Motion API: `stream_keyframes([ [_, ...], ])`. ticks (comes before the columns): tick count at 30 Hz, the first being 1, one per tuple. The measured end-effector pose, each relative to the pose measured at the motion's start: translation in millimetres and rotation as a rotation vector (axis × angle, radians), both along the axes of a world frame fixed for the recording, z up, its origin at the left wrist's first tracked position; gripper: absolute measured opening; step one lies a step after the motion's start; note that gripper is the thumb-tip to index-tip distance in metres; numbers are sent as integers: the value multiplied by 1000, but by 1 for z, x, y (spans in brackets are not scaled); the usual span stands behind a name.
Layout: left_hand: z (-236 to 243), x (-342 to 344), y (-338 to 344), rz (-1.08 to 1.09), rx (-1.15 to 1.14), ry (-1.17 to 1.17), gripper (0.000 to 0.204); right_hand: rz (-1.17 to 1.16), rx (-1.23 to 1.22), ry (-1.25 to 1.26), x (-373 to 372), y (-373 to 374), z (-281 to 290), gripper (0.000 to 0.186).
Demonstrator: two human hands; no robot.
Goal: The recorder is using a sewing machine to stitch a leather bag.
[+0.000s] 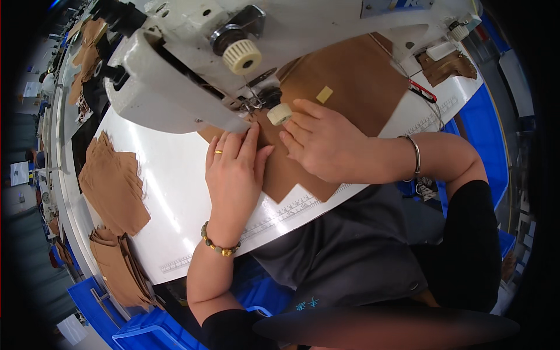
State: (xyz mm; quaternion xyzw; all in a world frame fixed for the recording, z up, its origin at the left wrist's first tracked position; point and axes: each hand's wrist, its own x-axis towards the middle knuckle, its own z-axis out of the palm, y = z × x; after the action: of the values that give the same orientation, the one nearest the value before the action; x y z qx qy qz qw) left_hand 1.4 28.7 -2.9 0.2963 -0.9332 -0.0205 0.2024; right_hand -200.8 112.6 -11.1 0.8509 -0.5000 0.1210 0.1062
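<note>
A large brown sheet, fabric or leather, lies on the white table under the head of a white sewing machine. My left hand rests on the sheet's left part with fingers stretched out, their tips close to the needle area. To the right of the needle, my right hand lies on the same sheet, its fingers extended and slightly bent beside a cream knob. Neither hand grips anything visible. A small yellow patch sits on the sheet beyond my right fingers. The exact stitching spot is partly hidden.
Brown cut pieces lie at the table's left, with another stack nearer me. A red cutter and a cord lie to the right, near a folded brown piece. Blue bins stand below the table. Ruler scales mark its front edge.
</note>
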Motion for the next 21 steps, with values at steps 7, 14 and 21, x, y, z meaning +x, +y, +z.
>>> stream_keyframes([
  [7,2,1,-2,-12,41,1,52,70,-134,44,16,16,-1,43],
  [14,2,4,-4,14,129,-18,60,102,-76,-66,24,30,-2,46],
  [21,0,3,-2,-5,84,-56,71,154,-74,-359,-56,39,43,25],
])
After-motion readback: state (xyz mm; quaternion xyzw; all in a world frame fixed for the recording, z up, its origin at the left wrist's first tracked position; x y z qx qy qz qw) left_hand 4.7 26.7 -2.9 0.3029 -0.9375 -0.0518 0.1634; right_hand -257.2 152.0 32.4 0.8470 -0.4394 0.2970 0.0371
